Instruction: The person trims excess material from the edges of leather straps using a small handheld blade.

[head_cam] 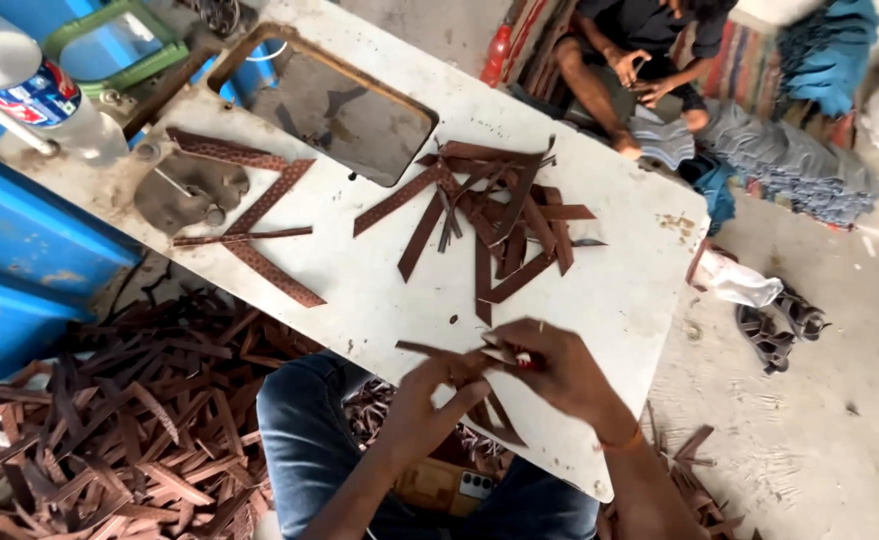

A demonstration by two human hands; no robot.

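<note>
Where a white worktable fills the view, heaped at centre with loose brown leather strips, risk judged from the near edge: small pieces worked right at the rim, easily dropped onto the strip-littered floor. Left hand and right hand together there, fingers pinched on a thin brown strip, held just above the tabletop. Long axis roughly level, free end pointing left. Something small and red at the right fingertips; unclear what.

A worn white table stands on a dusty concrete floor beside blue metal panels.
</note>
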